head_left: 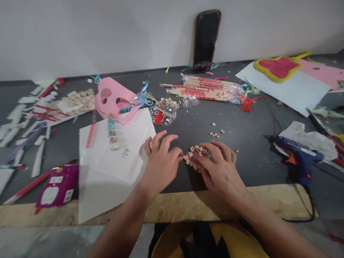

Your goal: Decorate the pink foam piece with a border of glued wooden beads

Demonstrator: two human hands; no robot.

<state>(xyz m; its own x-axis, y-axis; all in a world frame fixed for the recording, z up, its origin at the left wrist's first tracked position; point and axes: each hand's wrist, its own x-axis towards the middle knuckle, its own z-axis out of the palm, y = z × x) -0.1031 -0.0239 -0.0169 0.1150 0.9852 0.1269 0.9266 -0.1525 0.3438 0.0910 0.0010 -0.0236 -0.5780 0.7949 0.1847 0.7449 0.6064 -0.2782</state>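
Down near the front edge of the bench [242,143], both hands meet over a small piece [194,157] edged with pale beads, which lies flat on the dark surface. The right hand [219,168] covers its right half, fingers curved and pressing down on it, so only the left rim and top of the beaded edge show. The left hand [161,159] rests just beside it, fingers loosely bent, its index fingertip touching the piece's left side; it grips nothing. Under the left hand's heel lies a white sheet [107,168] with a row of coloured beads [113,134] and a handwritten number on it. Behind the sheet sits a pink mask [113,98] with two eye holes, and beside that a clear round dish [162,114] of small bits. A few loose beads [216,133] are scattered just beyond the hands. Further back a packet of sticks [206,89] lies crosswise, and a phone [206,39] leans upright against the wall. Off to the right a blue glue gun [298,157] lies on its side, well apart from the hands. A purple pack [57,186] rests at the left front, near strips of cut paper [27,125].
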